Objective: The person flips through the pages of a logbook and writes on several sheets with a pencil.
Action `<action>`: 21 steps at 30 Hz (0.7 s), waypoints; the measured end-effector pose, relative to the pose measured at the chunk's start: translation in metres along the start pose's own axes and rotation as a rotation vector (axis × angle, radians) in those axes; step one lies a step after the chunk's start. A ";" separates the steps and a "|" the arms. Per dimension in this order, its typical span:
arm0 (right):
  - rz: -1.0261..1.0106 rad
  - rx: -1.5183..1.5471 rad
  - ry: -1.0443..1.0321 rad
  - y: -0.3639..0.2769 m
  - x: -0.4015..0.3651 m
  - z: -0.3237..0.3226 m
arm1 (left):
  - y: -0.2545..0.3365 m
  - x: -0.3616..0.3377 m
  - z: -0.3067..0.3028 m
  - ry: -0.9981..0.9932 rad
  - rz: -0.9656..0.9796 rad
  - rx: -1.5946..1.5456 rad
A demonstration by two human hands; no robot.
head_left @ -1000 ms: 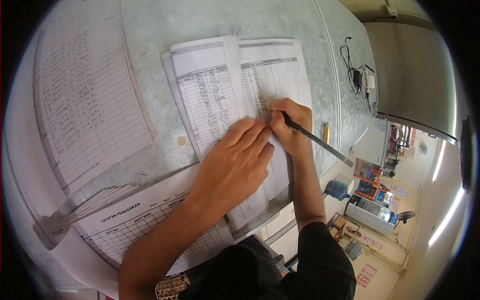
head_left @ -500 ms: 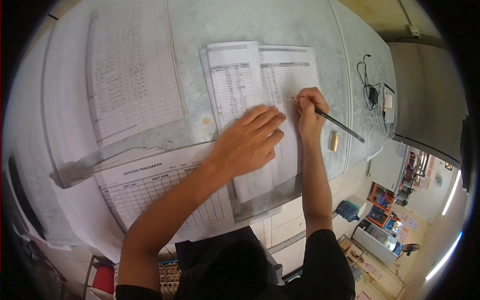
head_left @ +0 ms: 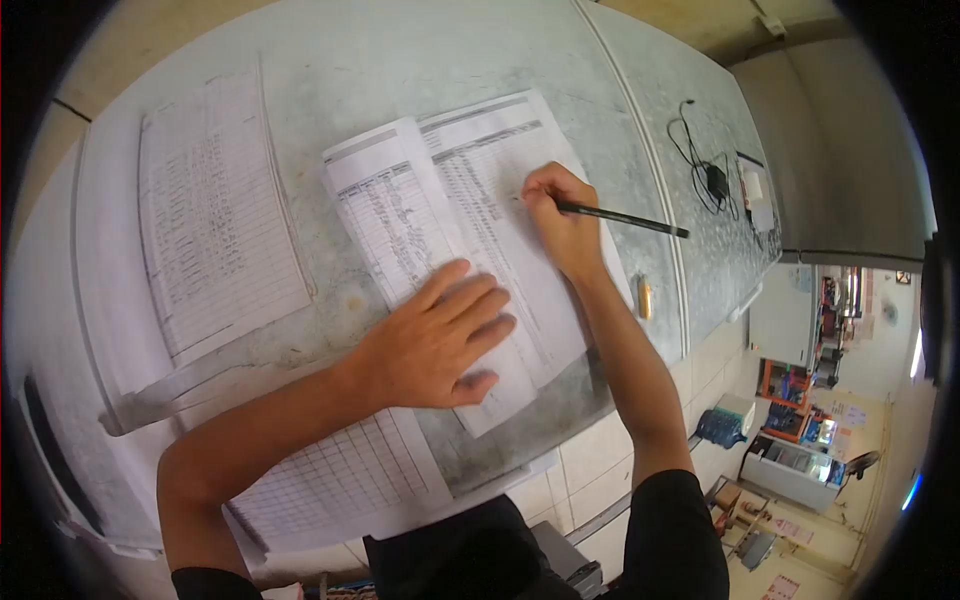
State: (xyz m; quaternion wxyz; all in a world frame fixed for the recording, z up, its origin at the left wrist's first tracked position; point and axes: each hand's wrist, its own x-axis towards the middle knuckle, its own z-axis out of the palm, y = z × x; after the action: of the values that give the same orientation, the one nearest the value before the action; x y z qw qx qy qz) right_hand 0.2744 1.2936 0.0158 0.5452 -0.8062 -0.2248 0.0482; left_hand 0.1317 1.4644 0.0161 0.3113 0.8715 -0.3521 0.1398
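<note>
Pencil (head_left: 630, 219), pinched by right hand (head_left: 565, 225), runs nearly crosswise, free end rightward; left hand (head_left: 435, 345) lies spread on paper (head_left: 400, 215).

Pale grey table (head_left: 340, 60) | under left fingers (head_left: 478, 303) and right fingers (head_left: 545, 180): printed sheets (head_left: 500, 235) | left of left fingers: handwritten sheets (head_left: 215, 230) | bodyward of them: grid form (head_left: 345, 480) | right of right fingers: yellow stub (head_left: 645, 298), farther, black cable (head_left: 716, 182)

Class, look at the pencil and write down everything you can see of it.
The pencil is long, thin, straight and black, with a paler blunt end. The right hand pinches it near the writing end, over the printed sheet. Its shaft slants out past the sheet, over the table. The writing tip is too small to make out clearly.
</note>
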 end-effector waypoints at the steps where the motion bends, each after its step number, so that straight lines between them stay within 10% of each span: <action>1: -0.014 0.009 -0.015 -0.002 0.002 0.001 | -0.001 -0.001 -0.002 -0.026 -0.007 0.012; 21: -0.143 0.172 -0.126 -0.005 -0.014 0.010 | 0.005 -0.015 0.011 -0.127 -0.007 0.115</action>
State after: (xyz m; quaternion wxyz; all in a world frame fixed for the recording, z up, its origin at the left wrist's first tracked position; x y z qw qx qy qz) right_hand 0.2570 1.2984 0.0140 0.5990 -0.7339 -0.3105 0.0789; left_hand 0.1177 1.4621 0.0028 0.2382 0.8963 -0.3595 0.1032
